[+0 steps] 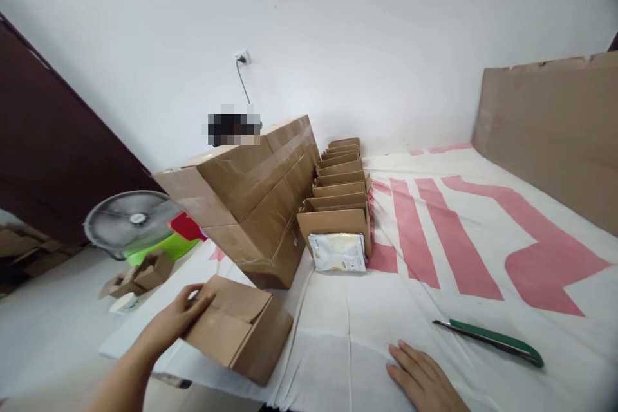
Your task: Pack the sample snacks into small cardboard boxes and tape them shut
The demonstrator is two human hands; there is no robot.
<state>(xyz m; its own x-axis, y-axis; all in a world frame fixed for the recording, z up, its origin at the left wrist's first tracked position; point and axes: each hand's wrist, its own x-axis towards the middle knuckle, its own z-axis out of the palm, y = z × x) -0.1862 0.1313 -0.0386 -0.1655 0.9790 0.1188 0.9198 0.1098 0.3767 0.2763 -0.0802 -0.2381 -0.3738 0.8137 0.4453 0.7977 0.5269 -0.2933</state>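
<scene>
My left hand point(181, 318) grips the near left edge of a small cardboard box point(241, 328), fingers curled over its top flap. The box lies tilted on a white sheet with red markings point(434, 251). My right hand point(425, 380) rests flat on the sheet at the bottom, fingers stretched out, holding nothing. A green-handled knife point(492, 340) lies on the sheet to the right of that hand, apart from it.
Large taped cartons point(251, 193) are stacked behind the small box. Beside them runs a row of several open small boxes point(340, 196), a white pouch point(338, 252) leaning at its front. A fan point(130, 222), tape roll point(124, 302) and cardboard sheet point(555, 129) stand around.
</scene>
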